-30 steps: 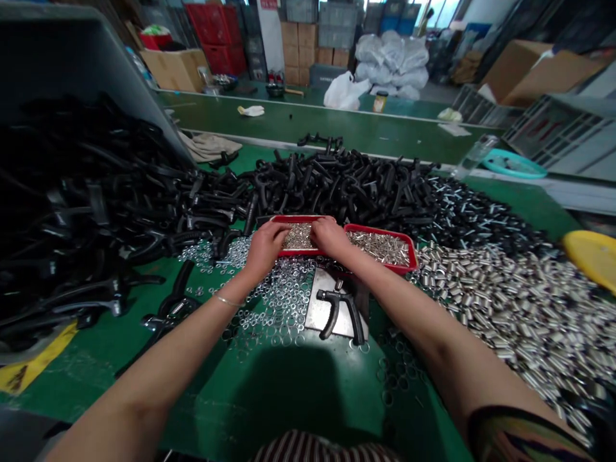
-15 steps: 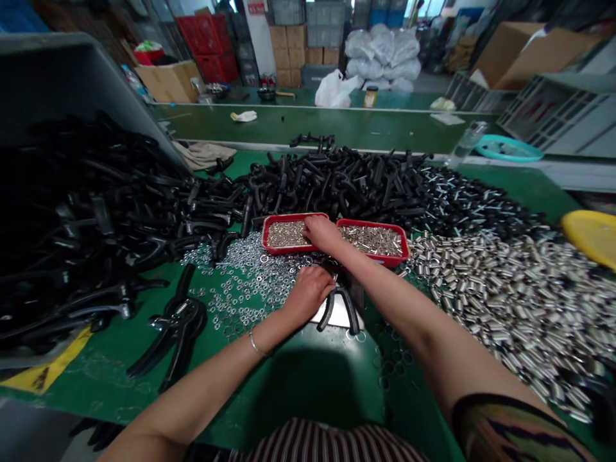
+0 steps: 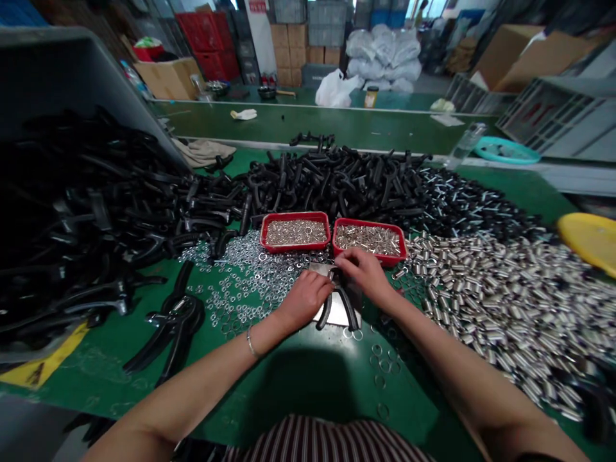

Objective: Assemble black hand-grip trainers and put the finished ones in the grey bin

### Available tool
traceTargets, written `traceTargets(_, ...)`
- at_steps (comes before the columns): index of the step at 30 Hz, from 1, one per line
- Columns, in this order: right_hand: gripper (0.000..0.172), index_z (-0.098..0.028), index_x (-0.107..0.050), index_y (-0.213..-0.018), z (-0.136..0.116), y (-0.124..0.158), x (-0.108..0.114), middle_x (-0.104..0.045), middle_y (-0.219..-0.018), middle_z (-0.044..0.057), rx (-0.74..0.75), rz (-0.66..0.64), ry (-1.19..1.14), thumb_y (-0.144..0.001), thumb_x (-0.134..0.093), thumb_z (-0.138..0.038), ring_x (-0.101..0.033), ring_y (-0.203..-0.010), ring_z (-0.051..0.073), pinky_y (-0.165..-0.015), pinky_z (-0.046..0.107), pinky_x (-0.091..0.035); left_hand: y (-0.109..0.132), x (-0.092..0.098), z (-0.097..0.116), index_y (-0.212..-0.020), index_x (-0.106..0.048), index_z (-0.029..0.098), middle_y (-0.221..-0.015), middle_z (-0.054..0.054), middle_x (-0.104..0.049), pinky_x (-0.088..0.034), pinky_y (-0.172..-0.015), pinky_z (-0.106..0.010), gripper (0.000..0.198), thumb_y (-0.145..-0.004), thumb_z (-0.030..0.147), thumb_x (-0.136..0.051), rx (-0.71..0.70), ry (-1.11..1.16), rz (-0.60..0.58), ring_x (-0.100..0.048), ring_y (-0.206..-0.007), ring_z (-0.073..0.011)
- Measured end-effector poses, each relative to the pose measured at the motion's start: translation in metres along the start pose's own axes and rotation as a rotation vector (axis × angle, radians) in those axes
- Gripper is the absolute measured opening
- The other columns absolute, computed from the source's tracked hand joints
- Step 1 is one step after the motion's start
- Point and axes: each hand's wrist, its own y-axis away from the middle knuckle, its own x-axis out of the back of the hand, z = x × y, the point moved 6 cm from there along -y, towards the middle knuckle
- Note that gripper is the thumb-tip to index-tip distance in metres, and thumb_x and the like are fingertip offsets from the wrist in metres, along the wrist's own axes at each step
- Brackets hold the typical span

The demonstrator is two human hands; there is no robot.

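A black plastic handle part (image 3: 347, 308) lies on a small metal plate (image 3: 337, 312) on the green table. My left hand (image 3: 304, 298) rests curled on the plate's left side, against the handle part. My right hand (image 3: 366, 271) is above the part's top end, fingers pinched together on something too small to make out. Just beyond stand two red trays: the left tray (image 3: 295, 231) and the right tray (image 3: 368, 239), both full of small silvery pieces. Loose metal washers (image 3: 245, 279) are scattered left of the plate.
A big heap of black handle parts (image 3: 332, 183) fills the back and left, spilling from a grey bin (image 3: 72, 70). Silvery metal sleeves (image 3: 505, 289) cover the right side. Assembled black pliers-like pieces (image 3: 173, 327) lie at the left front. A yellow dish (image 3: 590, 237) sits far right.
My right hand has come back from the left red tray to the top of the handle part. My left hand earlier left the tray and now sits on the plate.
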Motion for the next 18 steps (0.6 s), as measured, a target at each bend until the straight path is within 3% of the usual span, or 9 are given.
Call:
traceTargets(3,0.016,-0.020,-0.064,-0.088,0.002,0.042,-0.005,-0.067,-0.089,0.006,0.144,-0.068,0.172,-0.096,-0.055,-0.031,-0.062,-0.086,0.021,-0.082,0.036,-0.049,-0.001,0.007,-0.005,-0.111,-0.066,0.019,-0.108,-0.009,-0.067,-0.044,-0.093,-0.042,0.025,-0.102,0.027,-0.044,0.111,0.149,0.022,-0.057,-0.103,-0.0241)
traceTargets(5,0.016,-0.021,-0.064,-0.092,0.003,0.054,-0.012,-0.067,-0.096,0.008,0.222,-0.102,0.253,-0.098,-0.052,-0.030,-0.061,-0.095,0.023,-0.087,0.039,-0.049,-0.004,0.015,-0.012,-0.104,-0.067,0.019,-0.104,-0.007,-0.068,-0.045,-0.096,-0.040,0.020,-0.099,0.025,-0.048,0.170,0.259,0.048,-0.058,-0.103,-0.0221)
traceTargets(13,0.026,-0.019,-0.063,-0.093,-0.002,0.053,-0.026,-0.066,-0.095,0.011,0.347,-0.110,0.510,-0.103,-0.043,-0.031,-0.058,-0.091,0.024,-0.081,0.036,-0.049,-0.011,0.069,-0.080,-0.098,-0.066,0.019,-0.101,-0.004,-0.067,-0.047,-0.095,-0.036,0.015,-0.096,0.022,-0.051,0.341,0.316,0.278,-0.061,-0.101,-0.0185)
traceTargets(18,0.029,-0.018,-0.063,-0.090,-0.005,0.057,-0.031,-0.066,-0.091,0.012,0.357,-0.104,0.645,-0.104,-0.041,-0.030,-0.056,-0.087,0.024,-0.079,0.036,-0.047,-0.018,0.079,-0.114,-0.097,-0.068,0.017,-0.101,-0.005,-0.068,-0.047,-0.096,-0.035,0.017,-0.094,0.021,-0.052,0.359,0.284,0.349,-0.062,-0.101,-0.0188)
